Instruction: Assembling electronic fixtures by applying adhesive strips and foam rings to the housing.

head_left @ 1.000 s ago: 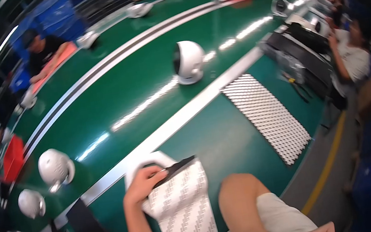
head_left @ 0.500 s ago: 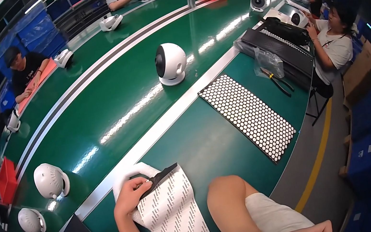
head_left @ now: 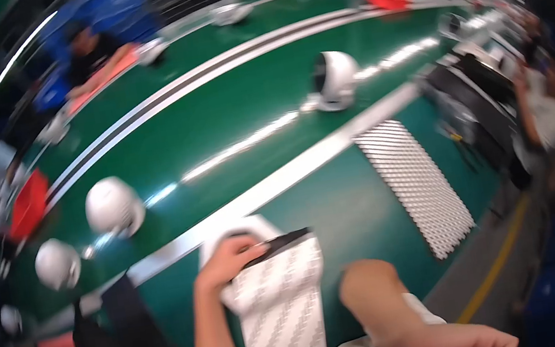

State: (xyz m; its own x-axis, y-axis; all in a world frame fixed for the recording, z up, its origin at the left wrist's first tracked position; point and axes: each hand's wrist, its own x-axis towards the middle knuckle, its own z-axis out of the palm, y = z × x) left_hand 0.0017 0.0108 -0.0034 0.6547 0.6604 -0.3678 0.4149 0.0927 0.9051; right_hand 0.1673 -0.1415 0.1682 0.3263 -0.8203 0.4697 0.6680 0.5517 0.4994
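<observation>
Pinching white sheet (head_left: 284, 329) by dark edge (head_left: 290, 242), left hand (head_left: 233, 259), lower centre. Can't read fingers on right hand (head_left: 459, 346). Likely floppy; grip edges.

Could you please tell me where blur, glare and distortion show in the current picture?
Head view: blur softens the left hand, white patterned sheet and dotted sheet; same head view: glare streaks the glossy green surface, and fisheye distortion bows the divider strip.

left hand (head_left: 234, 256): fingers pinched | right hand (head_left: 453, 345): low, blurred
</observation>
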